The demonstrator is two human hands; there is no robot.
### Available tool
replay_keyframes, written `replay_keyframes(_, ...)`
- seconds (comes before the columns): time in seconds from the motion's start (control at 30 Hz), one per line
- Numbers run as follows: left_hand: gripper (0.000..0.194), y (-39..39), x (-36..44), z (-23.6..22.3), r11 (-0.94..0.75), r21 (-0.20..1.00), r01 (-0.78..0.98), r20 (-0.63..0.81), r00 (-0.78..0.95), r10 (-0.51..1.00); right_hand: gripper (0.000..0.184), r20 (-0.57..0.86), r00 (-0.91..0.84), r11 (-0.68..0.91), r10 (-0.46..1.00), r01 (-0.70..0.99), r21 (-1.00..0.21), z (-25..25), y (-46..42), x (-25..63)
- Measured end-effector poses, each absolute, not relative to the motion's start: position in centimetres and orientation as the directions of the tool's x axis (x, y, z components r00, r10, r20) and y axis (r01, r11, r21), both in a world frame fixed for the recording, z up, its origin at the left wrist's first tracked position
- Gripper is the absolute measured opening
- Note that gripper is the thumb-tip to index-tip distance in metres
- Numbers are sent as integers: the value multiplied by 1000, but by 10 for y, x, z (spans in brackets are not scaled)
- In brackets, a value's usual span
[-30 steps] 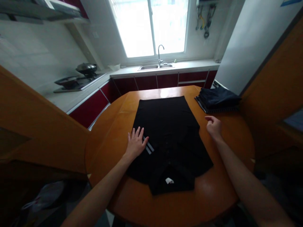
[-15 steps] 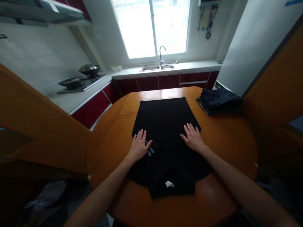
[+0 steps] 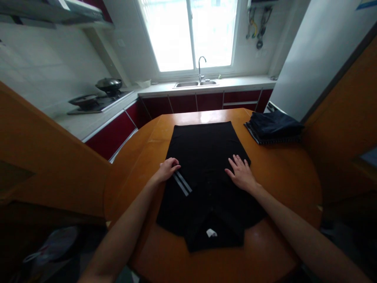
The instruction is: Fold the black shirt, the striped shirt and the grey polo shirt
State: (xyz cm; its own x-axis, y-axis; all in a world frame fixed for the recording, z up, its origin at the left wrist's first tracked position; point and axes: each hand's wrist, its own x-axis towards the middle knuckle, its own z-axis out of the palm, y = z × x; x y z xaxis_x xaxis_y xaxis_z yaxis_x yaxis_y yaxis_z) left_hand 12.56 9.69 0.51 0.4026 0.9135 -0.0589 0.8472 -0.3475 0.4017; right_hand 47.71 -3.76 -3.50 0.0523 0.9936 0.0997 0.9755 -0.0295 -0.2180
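A black polo shirt (image 3: 206,149) lies spread on the wooden table, its collar toward me and its hem toward the window. Two light stripes show on its left part, and a white label sits inside the collar. At the shirt's left edge, just above the stripes, my left hand (image 3: 167,169) is closed with thumb and fingers pinched on the cloth. My right hand (image 3: 241,173) rests flat on the right side of the shirt, its fingers spread. Both sleeves are tucked in or hidden from sight.
The round-ended wooden table (image 3: 138,157) bears a stack of folded dark clothes (image 3: 273,125) at its far right. Beyond it stand a counter with a sink (image 3: 188,84) and a stove with two pans (image 3: 108,84). A refrigerator (image 3: 297,59) rises at the right.
My left hand has gone from lying flat on the shirt to pinching its left edge, moving slightly left and away, which uncovers more of the stripes. The right hand stays in place.
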Motion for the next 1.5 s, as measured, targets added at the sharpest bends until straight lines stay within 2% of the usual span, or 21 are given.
replay_keyframes(0.1,13,95,125,-3,-349,405,845,12,377,926,66,103,52,-30,993,978,-206,-37,-37,477)
replay_keyframes(0.2,14,89,127,-7,-382,341,859,102,371,923,66,108,51,-29,993,981,-194,-38,-37,478)
replay_keyframes(0.3,33,72,136,-10,-456,218,863,254,401,880,67,127,51,-27,991,982,-189,-37,-38,477)
replay_keyframes(0.37,47,55,148,-14,-484,141,864,294,430,854,67,167,62,-29,984,981,-190,-35,-39,477)
replay_keyframes(0.47,59,31,166,-24,-493,74,867,198,471,860,68,225,91,-47,970,980,-196,-35,-39,477)
replay_keyframes(0.57,66,20,175,-29,-507,74,859,104,499,861,71,205,100,-62,974,980,-187,-41,-38,479)
replay_keyframes(0.73,72,26,170,-24,-421,60,905,193,403,895,73,178,84,-52,981,984,-173,-54,-37,483)
replay_keyframes(0.87,81,32,165,-27,-328,25,944,138,321,937,72,188,84,-46,979,979,-196,-55,-37,480)
replay_keyframes(0.97,84,35,164,-30,-330,21,944,114,326,939,69,205,102,-41,973,958,-284,-47,-35,484)
replay_keyframes(1.03,84,35,164,-31,-326,21,945,103,322,941,66,260,176,-64,949,919,-389,-37,-32,497)
replay_keyframes(1.13,82,37,165,-29,-313,29,949,77,310,948,64,353,410,-178,841,825,-536,-17,-30,532)
replay_keyframes(1.2,80,39,164,-28,-307,38,951,64,304,950,66,373,541,-266,754,770,-580,-7,-33,556)
replay_keyframes(1.27,79,42,164,-28,-309,45,950,60,306,950,67,368,601,-325,709,742,-586,-2,-36,570)
replay_keyframes(1.37,79,44,163,-29,-320,42,947,67,317,946,65,347,560,-315,752,768,-558,-6,-36,561)
replay_keyframes(1.5,78,45,163,-30,-317,15,948,66,315,947,67,266,313,-173,912,881,-441,-22,-31,514)
